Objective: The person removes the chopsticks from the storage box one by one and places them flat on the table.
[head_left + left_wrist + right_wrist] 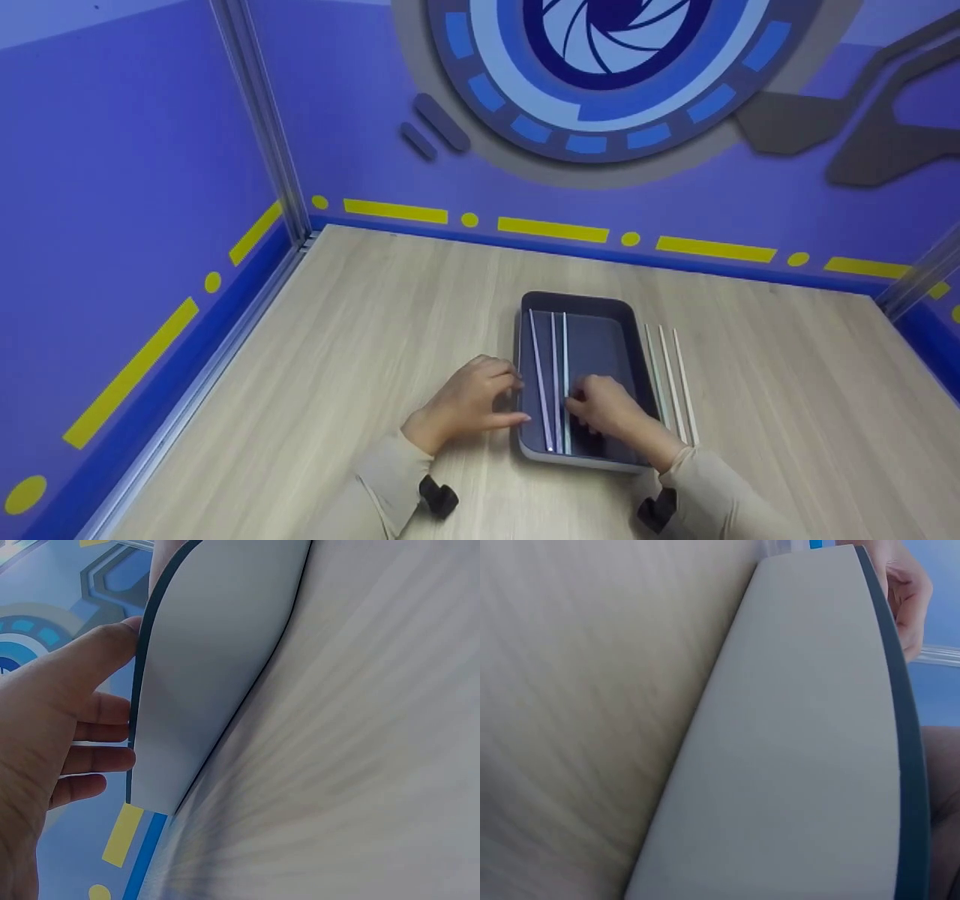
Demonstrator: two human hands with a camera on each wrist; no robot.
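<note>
A dark tray with a pale outer wall lies on the table, with three slender chopsticks lengthwise in its left half. The leftmost is a lilac chopstick, slanted a little; beside it run a purple chopstick and a pale blue chopstick. My right hand reaches over the tray's right wall, its curled fingertips pinching the pale blue chopstick near its lower half. At the left rim, my left hand rests its fingertips, thumb spread from the others. The left wrist view shows these fingers against the rim.
To the tray's right, three more chopsticks lie side by side on the wooden table. A purple-blue wall panel borders the back, another the left side. Black straps hang at the cuffs.
</note>
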